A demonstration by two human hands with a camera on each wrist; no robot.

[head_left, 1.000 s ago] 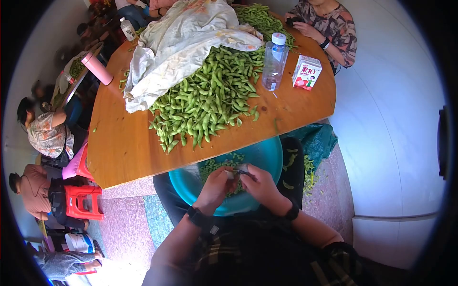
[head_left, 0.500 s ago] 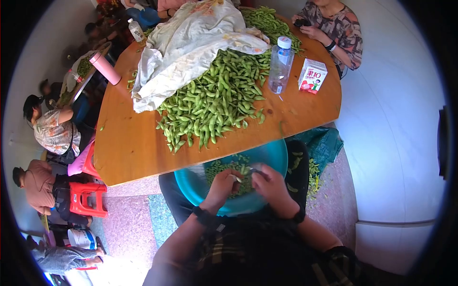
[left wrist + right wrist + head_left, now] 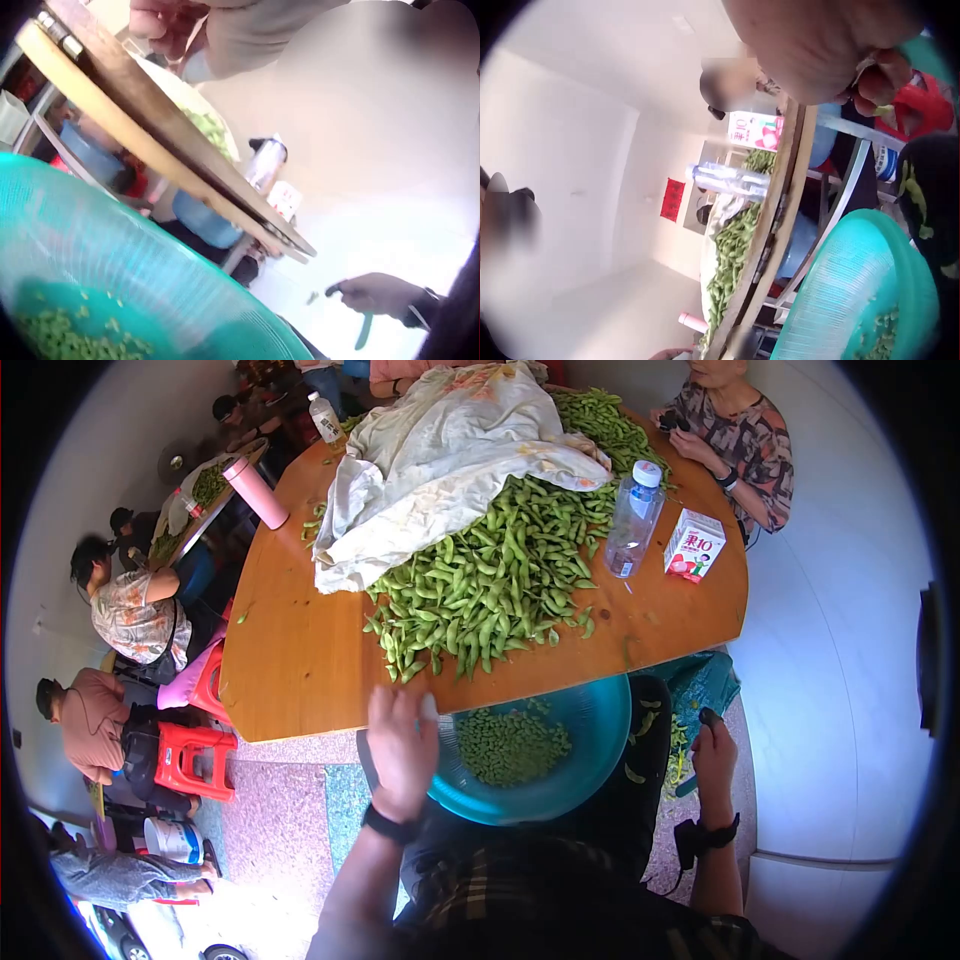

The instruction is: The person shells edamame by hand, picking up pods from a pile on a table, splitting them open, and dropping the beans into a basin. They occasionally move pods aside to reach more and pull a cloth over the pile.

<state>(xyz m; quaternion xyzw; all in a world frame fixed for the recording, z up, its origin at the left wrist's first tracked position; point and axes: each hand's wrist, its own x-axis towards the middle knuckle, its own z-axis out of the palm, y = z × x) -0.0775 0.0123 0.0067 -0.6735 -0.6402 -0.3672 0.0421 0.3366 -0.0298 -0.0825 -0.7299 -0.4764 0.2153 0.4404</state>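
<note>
My left hand point(image 3: 403, 750) is over the table's near edge, just below the green pods point(image 3: 470, 585), fingers loosely bent and a white cover on one digit. No pod shows in it; the left wrist view has the hand point(image 3: 187, 34) above the tabletop. Right of the teal basin point(image 3: 600, 735), which holds shelled beans point(image 3: 510, 748), my right hand point(image 3: 714, 765) hangs low with loosely curled fingers and a dark cover on one digit. A small blurred piece point(image 3: 312, 298) is in the air beside it in the left wrist view. Whether anything remains between its fingers is unclear.
On the wooden table point(image 3: 300, 670) are a white cloth point(image 3: 450, 450), a clear bottle point(image 3: 634, 525), a drink carton point(image 3: 694, 546) and a pink flask point(image 3: 256, 493). A green bag point(image 3: 705, 685) and husks lie at the right. Several people sit around; red stools point(image 3: 190, 760) stand left.
My hands have parted from over the basin: the left went forward and left to the table edge, the right out beyond the basin's right side. The head view has shifted, moving the table rightward.
</note>
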